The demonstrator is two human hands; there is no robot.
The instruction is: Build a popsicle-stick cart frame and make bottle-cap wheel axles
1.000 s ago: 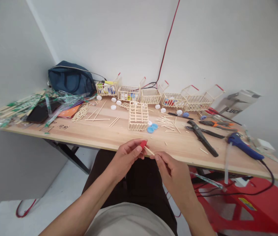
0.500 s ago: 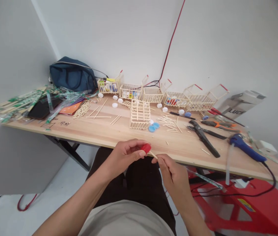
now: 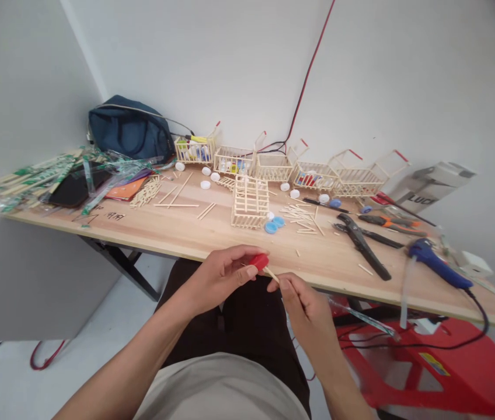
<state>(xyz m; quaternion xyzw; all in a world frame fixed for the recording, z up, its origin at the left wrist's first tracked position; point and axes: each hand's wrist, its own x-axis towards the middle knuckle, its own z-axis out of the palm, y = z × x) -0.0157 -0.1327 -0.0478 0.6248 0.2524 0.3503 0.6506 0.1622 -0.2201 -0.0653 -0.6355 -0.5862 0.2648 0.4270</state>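
So, taking the red piece (image 3: 260, 260) as the middle of the clock, with 12 toward the wall: it's up at the front edge of the table (image 3: 177, 242), above the person's lap. Left hand (image 3: 223, 277), coming in from between 8 and 9, has it pinched between thumb and fingers, and the thumb hides part of it. Right hand (image 3: 302, 300), around 4 to 5, is pinching the thin wooden stick (image 3: 271, 273) between thumb and forefinger. The stick's other end meets the red piece, but I can't tell if it actually goes in.

Straight up at 12 there's a slatted frame (image 3: 247, 220), blocking a bit of what's behind it. Two blue caps (image 3: 271, 227) sit just beside it, between 12 and 1. Behind, a row of little stick carts (image 3: 274, 169) runs from 11 to 2.

It's pretty crowded, tbh. Loose sticks (image 3: 302, 216) are scattered between 1 and 2, orange-handled pliers (image 3: 394, 224) between 2 and 3, black cutters (image 3: 363, 248) just shy of 3, and a blue glue gun (image 3: 438, 266) out at 3 with its cord looping over the edge. Red stool (image 3: 470, 361) below at 4. Other side: short stick heap (image 3: 145, 192) at 10, blue bag (image 3: 129, 128) between 10 and 11, wrapped sticks (image 3: 39, 181) between 9 and 10.
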